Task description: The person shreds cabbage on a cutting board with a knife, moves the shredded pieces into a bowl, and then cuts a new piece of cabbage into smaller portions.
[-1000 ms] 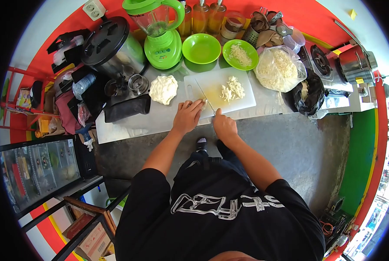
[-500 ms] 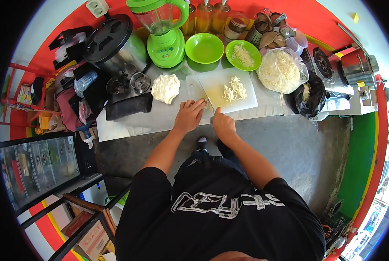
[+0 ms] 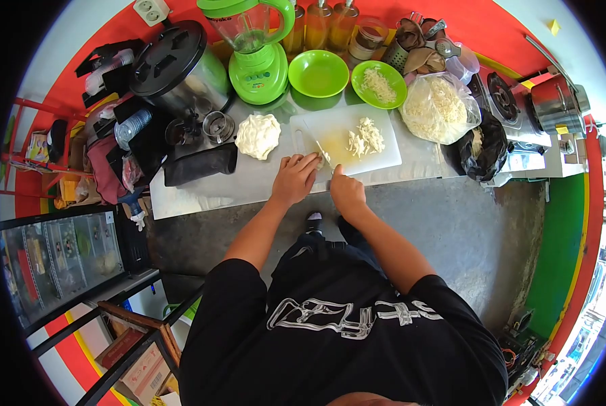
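Head view: gripping a knife (image 3: pixel 323 151) in the right hand (image 3: pixel 348 190), with its long axis slanting far and left over the cutting board (image 3: pixel 387 155), and pinning a pale piece (image 3: pixel 321 161) under the fingertips of the left hand (image 3: pixel 295 178), just left of the knife.

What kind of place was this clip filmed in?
Probably a small food stall or kitchen: a green blender, a cutting board with chopped pale food, and a stove burner.
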Tool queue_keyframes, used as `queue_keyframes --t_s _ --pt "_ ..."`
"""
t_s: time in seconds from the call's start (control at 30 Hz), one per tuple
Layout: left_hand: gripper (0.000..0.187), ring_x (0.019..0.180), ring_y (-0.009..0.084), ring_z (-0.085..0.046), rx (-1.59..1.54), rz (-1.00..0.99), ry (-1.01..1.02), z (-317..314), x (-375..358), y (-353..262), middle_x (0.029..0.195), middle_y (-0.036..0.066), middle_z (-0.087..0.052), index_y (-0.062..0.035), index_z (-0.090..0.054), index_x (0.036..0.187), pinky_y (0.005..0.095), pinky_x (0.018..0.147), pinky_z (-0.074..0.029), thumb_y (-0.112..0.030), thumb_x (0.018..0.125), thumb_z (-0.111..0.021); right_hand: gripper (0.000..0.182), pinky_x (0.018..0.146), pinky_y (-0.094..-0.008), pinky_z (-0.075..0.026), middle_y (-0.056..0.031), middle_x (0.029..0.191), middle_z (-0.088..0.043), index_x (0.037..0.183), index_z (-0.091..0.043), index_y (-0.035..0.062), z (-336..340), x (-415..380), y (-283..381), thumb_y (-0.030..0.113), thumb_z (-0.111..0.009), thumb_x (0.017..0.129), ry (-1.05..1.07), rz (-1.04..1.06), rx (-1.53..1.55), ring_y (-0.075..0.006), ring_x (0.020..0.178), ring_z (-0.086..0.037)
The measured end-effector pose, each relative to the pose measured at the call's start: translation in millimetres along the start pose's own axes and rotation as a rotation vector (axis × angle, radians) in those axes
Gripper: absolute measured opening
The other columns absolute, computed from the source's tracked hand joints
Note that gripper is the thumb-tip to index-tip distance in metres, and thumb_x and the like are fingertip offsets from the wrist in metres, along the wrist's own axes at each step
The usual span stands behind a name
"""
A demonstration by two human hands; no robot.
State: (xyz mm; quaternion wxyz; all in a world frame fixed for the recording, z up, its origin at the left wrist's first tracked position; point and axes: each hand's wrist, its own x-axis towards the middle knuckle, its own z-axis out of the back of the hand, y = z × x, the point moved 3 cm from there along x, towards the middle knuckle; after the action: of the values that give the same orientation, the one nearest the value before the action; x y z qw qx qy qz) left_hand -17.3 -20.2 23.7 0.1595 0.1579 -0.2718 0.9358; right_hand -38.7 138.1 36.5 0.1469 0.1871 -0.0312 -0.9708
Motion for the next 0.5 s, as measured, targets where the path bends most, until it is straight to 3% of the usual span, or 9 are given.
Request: queue_keyframes --t_s 0.27,0.5 --pt "0.038 0.109 0.0234 -0.061 -0.006 -0.028 -0.036 -5.3 -0.7 4.0 0.128 0.004 -0.066 -0.0081 -0.066 0.124 0.0395 0.094 -0.044 -0.01 0.086 -0.067 0.021 0.072 -0.0428 -0.061 -0.0213 0.084 -0.074 0.107 -0.051 -0.0027 32.6 4.9 -3.8 0.013 -0.055 0.094 0.037 0.084 -0.009 -0.0366 0.081 -0.075" --pt "0.039 0.113 0.0254 -0.062 -0.081 -0.042 -0.097 -6.0 -2.4 5.8 0.128 0.008 -0.066 -0.0054 -0.066 0.124 0.0397 0.097 -0.047 -0.006 0.085 -0.069 0.02 0.071 -0.0435 -0.061 -0.0209 0.08 -0.073 0.107 -0.051 -0.0028 -7.9 -1.2 1.0 0.014 -0.051 0.096 -0.022 -0.002 -0.019 -0.0378 0.078 -0.075"
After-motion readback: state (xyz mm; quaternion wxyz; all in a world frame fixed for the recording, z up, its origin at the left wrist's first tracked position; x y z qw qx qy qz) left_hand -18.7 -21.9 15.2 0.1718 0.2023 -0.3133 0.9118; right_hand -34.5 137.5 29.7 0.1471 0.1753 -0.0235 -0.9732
